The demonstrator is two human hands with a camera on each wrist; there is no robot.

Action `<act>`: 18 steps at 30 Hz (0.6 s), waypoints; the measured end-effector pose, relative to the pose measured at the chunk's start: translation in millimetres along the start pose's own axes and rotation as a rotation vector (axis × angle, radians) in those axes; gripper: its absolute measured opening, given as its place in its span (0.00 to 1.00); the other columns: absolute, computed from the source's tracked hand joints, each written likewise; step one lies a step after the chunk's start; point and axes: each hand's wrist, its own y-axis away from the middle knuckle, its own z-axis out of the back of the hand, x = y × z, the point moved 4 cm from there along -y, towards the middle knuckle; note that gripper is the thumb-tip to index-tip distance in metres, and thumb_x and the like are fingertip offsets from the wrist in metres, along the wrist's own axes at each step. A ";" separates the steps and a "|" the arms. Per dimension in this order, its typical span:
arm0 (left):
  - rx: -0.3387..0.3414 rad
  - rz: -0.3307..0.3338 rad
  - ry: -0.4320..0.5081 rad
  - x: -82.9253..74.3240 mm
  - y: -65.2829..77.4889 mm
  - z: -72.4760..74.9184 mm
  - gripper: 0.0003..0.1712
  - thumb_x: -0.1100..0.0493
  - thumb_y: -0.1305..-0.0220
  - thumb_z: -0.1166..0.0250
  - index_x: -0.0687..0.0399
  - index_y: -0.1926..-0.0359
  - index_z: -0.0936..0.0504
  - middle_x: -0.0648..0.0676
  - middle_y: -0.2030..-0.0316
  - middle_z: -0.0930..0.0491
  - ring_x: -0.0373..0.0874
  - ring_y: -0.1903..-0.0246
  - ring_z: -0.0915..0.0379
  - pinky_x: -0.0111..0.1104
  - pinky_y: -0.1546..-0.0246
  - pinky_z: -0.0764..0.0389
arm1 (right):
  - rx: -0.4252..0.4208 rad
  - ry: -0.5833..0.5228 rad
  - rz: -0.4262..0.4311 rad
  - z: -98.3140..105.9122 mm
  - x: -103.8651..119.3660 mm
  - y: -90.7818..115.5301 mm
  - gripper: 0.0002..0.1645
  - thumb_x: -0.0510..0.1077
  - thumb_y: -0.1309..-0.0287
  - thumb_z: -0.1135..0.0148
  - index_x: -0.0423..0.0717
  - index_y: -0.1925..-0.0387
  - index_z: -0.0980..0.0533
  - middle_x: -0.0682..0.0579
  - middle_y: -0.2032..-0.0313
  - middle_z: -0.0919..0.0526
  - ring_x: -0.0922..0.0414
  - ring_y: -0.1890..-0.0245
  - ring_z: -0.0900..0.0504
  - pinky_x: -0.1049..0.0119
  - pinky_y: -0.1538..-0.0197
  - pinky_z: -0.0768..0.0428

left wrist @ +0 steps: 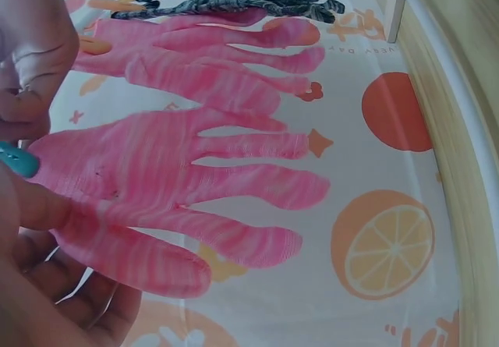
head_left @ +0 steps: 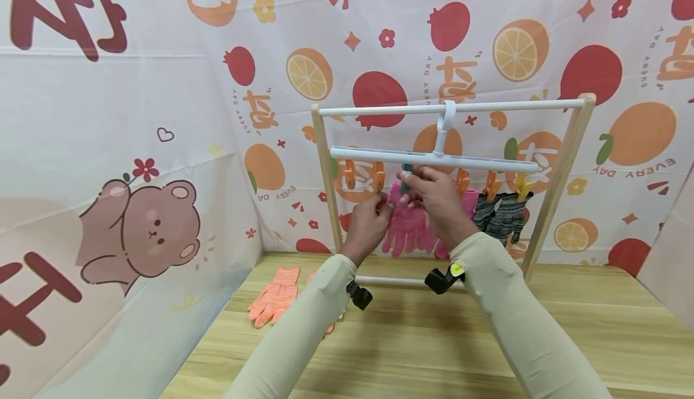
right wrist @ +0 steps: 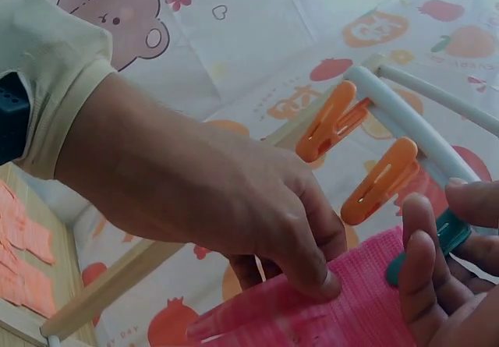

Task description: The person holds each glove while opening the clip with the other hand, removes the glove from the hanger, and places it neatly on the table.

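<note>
A pink knit glove [head_left: 408, 227] hangs fingers down under the white hanger [head_left: 379, 155]. My left hand [head_left: 368, 224] pinches the edge of its cuff between thumb and fingers. At the top of that cuff, my right hand [head_left: 441, 200] grips a green clothespin [right wrist: 452, 234] with thumb and fingertips; in the left wrist view the tip of the clothespin [left wrist: 17, 160] lies over the cuff. Beside it hangs a second pink glove [left wrist: 203, 58], partly behind my right hand in the head view. Two orange clothespins [head_left: 349, 176] dangle without gloves left of my hands.
Dark grey gloves [head_left: 501, 218] hang at the hanger's right end from orange and yellow clothespins [head_left: 523, 188]. A rack with wooden posts [head_left: 561, 176] carries the hanger. Orange gloves [head_left: 279, 293] lie on the wooden table [head_left: 412, 351], partly covered by my left arm.
</note>
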 end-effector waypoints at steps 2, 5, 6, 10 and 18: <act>0.002 0.002 0.010 -0.5 0.7 -0.5 0.13 0.57 0.25 0.42 0.60 0.50 0.17 0.54 0.63 0.16 0.44 0.63 0.20 0.36 0.64 0.20 | -0.010 0.007 -0.009 1.2 0.8 0.3 0.21 0.48 0.30 0.37 0.40 0.44 0.22 0.46 0.59 0.15 0.62 0.77 0.18 0.70 0.68 0.21; 0.007 0.001 0.012 -1.6 2.7 -1.4 0.12 0.57 0.25 0.41 0.59 0.51 0.17 0.53 0.65 0.17 0.43 0.65 0.21 0.35 0.66 0.21 | -0.026 0.009 -0.025 2.1 1.6 0.8 0.22 0.50 0.32 0.34 0.42 0.44 0.20 0.48 0.65 0.14 0.61 0.78 0.18 0.69 0.68 0.20; 0.007 0.002 0.011 -1.8 3.4 -1.8 0.11 0.57 0.25 0.41 0.58 0.52 0.17 0.52 0.66 0.17 0.43 0.66 0.22 0.35 0.66 0.21 | -0.032 0.008 -0.030 2.3 1.6 0.9 0.22 0.50 0.33 0.33 0.42 0.44 0.19 0.49 0.67 0.14 0.61 0.78 0.18 0.68 0.68 0.20; -0.001 -0.001 0.003 -2.0 4.8 -2.7 0.09 0.56 0.25 0.40 0.55 0.56 0.17 0.50 0.70 0.19 0.41 0.70 0.25 0.33 0.70 0.25 | -0.062 0.003 -0.036 2.7 1.6 1.4 0.25 0.51 0.34 0.32 0.41 0.42 0.19 0.50 0.67 0.13 0.62 0.80 0.19 0.69 0.69 0.20; 0.002 -0.033 -0.001 -3.2 5.2 -2.3 0.09 0.56 0.26 0.39 0.55 0.63 0.18 0.49 0.78 0.27 0.40 0.78 0.32 0.32 0.76 0.31 | -0.127 -0.015 -0.027 2.4 0.9 1.9 0.21 0.50 0.33 0.33 0.40 0.46 0.18 0.49 0.64 0.12 0.64 0.84 0.25 0.72 0.75 0.26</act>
